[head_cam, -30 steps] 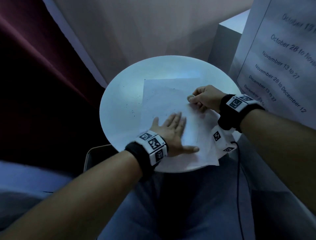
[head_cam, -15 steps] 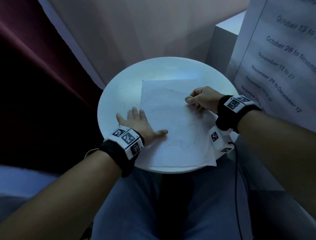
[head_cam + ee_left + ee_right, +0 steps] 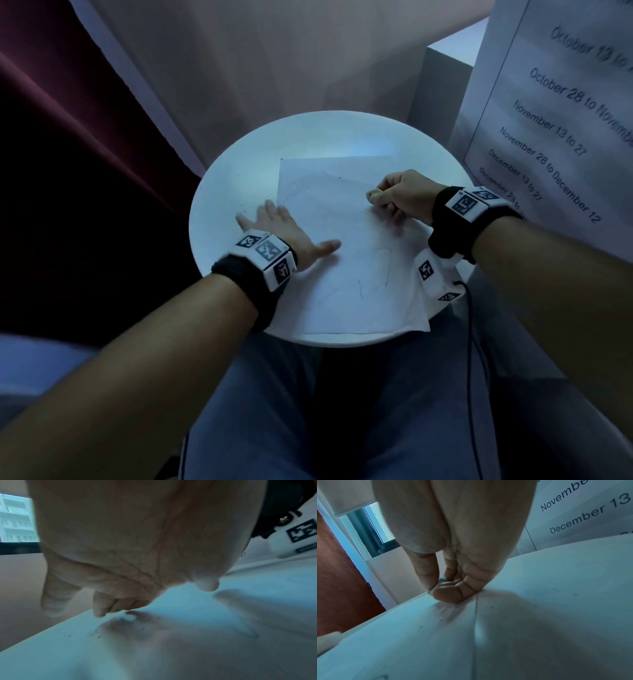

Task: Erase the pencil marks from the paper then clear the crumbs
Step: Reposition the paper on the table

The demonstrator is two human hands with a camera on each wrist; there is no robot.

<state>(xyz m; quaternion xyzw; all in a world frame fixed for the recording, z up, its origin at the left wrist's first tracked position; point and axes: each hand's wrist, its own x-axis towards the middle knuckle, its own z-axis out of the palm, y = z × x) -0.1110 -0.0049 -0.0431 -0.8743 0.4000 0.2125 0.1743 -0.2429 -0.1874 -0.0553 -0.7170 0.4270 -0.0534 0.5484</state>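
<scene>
One sheet of white paper [image 3: 342,246] lying flat on a round white table [image 3: 226,212], faint pencil marks [image 3: 373,270] on its near half, its near right corner reaching past the table edge, dark crumbs [image 3: 255,198] scattered just beyond its left edge. Two hands: left hand [image 3: 284,229] spread flat at the paper's left edge, fingers straight, thumb on the sheet; right hand [image 3: 400,197] resting on the paper's right side, fingers clenched, pinching a small pale eraser [image 3: 442,579]. Around the table, a dark red curtain [image 3: 68,154] at left, a pale wall [image 3: 274,61] behind, one printed notice of dates [image 3: 555,113] at right.
</scene>
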